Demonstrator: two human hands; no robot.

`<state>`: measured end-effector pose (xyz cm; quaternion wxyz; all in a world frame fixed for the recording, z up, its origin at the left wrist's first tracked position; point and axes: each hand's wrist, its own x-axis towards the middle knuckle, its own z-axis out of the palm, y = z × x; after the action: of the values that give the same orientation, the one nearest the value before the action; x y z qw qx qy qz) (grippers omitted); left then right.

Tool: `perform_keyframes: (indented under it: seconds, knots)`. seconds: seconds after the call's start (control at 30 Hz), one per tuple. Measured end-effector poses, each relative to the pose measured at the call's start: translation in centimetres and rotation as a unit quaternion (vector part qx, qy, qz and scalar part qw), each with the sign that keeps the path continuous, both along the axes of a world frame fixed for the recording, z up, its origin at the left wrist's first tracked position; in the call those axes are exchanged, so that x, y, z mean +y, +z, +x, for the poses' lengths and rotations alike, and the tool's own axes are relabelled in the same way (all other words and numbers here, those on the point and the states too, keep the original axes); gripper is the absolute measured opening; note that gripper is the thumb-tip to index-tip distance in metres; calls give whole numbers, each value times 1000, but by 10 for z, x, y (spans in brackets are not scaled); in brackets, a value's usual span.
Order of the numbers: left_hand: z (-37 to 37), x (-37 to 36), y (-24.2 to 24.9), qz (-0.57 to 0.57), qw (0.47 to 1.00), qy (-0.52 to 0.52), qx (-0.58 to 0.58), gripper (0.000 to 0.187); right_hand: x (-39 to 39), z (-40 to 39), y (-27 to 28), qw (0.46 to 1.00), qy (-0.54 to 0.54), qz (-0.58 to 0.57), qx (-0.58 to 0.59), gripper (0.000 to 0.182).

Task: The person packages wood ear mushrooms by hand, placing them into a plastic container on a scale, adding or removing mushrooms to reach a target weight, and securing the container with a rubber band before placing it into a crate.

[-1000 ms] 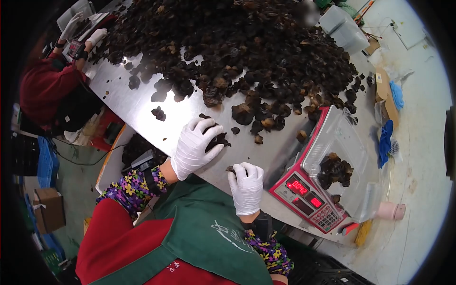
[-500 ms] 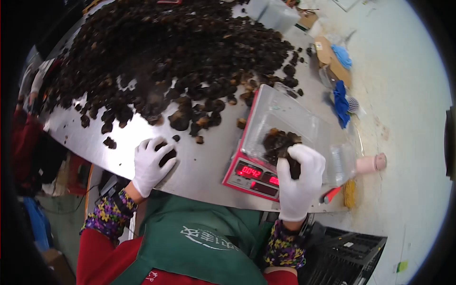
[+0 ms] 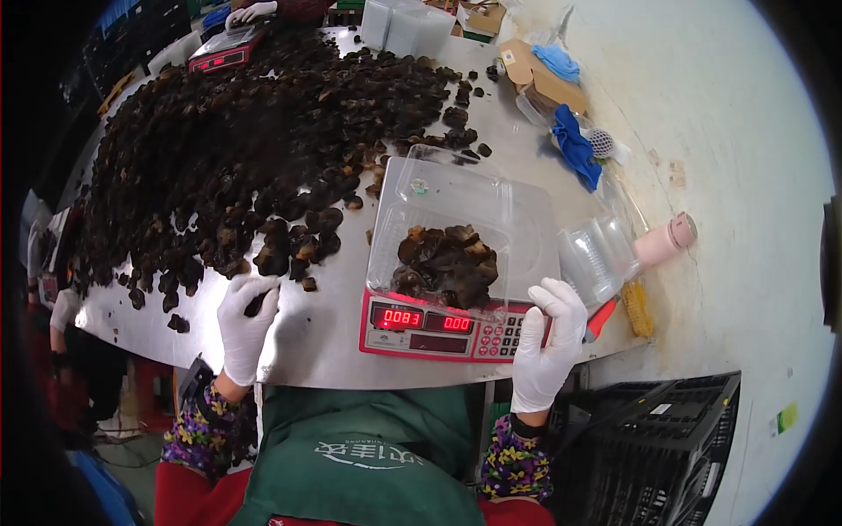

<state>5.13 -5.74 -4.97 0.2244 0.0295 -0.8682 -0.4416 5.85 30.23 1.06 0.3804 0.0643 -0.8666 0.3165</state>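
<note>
My left hand (image 3: pixel 247 329), in a white glove, is closed around a dark wood ear mushroom (image 3: pixel 255 305) at the near edge of the pile, the piece partly hidden by the fingers. My right hand (image 3: pixel 551 346), gloved too, has thumb and fingers apart with nothing between them, beside the right front corner of a red digital scale (image 3: pixel 421 341). On that scale lies an open clear plastic box (image 3: pixel 517 241) holding a heap of wood ear mushrooms (image 3: pixel 447 263). The red display reads 0083.
A large pile of wood ear mushrooms (image 3: pixel 202 158) covers the metal table (image 3: pixel 333 351). Clear containers (image 3: pixel 601 254), a pink bottle (image 3: pixel 667 241) and a blue cloth (image 3: pixel 574 149) lie rightward. Black crates (image 3: pixel 649 438) stand below. Co-workers' gloved hands (image 3: pixel 252 12) show at far and left edges.
My right hand has let go of mushrooms into the box and drawn back, opening. The reading rose from 0042 to 0083. My left hand stays closed, now near the pile. The view has shifted.
</note>
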Motion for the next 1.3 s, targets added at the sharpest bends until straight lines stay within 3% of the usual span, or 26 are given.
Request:
perform_keyframes:
  seconds: [0.07,0.2,0.4,0.5,0.6,0.67,0.7,0.8,0.93,1.07,1.13,1.2,1.27,1.3]
  knots:
    - [-18,33,37,-16,994,-62,94,19,3,6,-5,1000,-2,-19,3,17]
    - [-53,101,81,-35,961,-211,172,22,3,11,-11,1000,8,-23,6,17]
    - [-92,164,71,-216,901,-347,143,45,8,25,-16,1000,-1,0,-9,17]
    - [-85,161,75,-255,893,-349,122,52,15,32,-15,1000,-5,-23,-8,14]
    - [-78,137,85,-188,913,-337,133,57,9,36,-18,997,5,-78,4,12]
    - [-74,108,85,-73,941,-320,87,52,-2,39,-18,995,56,-85,6,10]
    - [-72,92,81,-76,949,-297,77,48,-9,41,-22,994,79,-69,0,9]
    - [-70,40,53,-111,974,-195,27,44,-35,44,-39,975,212,-52,-34,5]
    - [-77,-32,1,-173,982,-74,-28,40,-61,49,-60,948,304,-37,-86,11]
    - [-74,-49,-23,-93,993,-48,-58,42,-63,46,-57,965,248,-13,-78,13]
    - [-78,-38,-33,-194,978,-72,3,51,-63,45,-53,969,229,-36,-90,12]
    - [-82,-20,-31,-243,964,-98,-53,61,-63,44,-49,968,228,-35,-98,10]
    - [-91,-14,-48,-327,938,-94,-62,55,-64,44,-46,969,222,-39,-101,10]
    - [-94,-13,-49,-315,941,-106,-64,41,-65,44,-44,970,221,-35,-95,10]
